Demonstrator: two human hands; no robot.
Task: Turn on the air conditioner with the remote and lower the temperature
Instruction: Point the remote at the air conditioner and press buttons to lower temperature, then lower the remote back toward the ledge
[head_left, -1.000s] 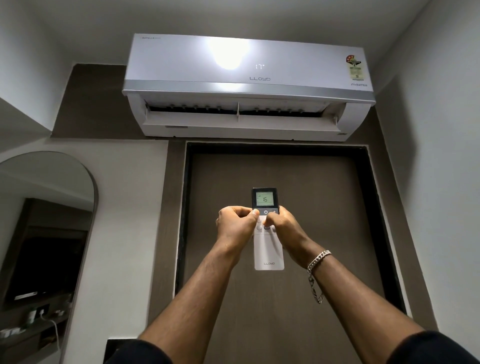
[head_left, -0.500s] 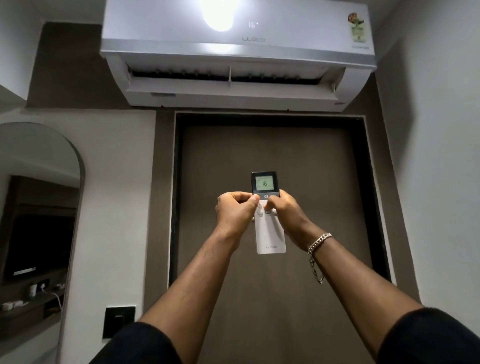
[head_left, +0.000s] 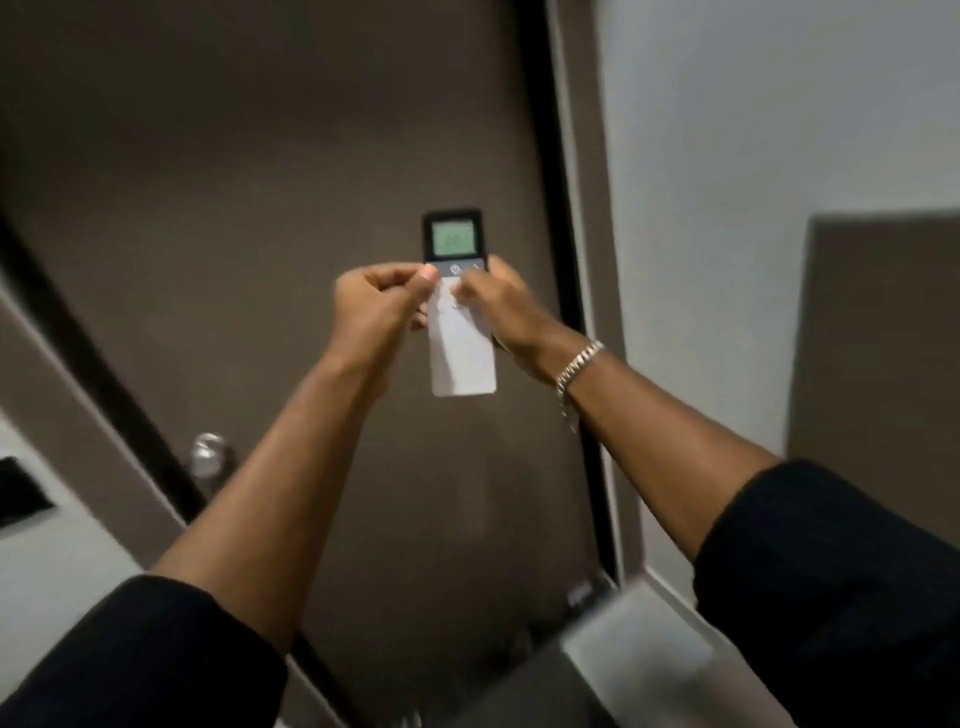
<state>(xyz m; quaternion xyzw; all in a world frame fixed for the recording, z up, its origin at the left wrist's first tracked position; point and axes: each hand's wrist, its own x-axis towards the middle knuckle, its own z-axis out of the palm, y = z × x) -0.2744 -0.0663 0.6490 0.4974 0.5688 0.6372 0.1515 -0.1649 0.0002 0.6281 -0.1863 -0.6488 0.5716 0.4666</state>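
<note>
The remote (head_left: 461, 358) is a slim white bar with a black top and a lit green screen, upright in front of the brown door. My left hand (head_left: 376, 304) grips its left edge, thumb by the power button. My right hand (head_left: 501, 306), a metal bracelet on its wrist, grips the right edge with the thumb on the buttons below the screen. The screen digits are blurred. The air conditioner is out of view above the frame.
The brown door (head_left: 260, 208) with a black frame fills the middle, its round metal knob (head_left: 208, 454) at lower left. A white wall (head_left: 753, 130) stands at right with a dark panel (head_left: 878, 338). A black wall plate (head_left: 18, 493) sits at far left.
The view has tilted down and rolled, so the air conditioner and mirror have left the frame and the door knob has come in. Both hands still hold the remote the same way.
</note>
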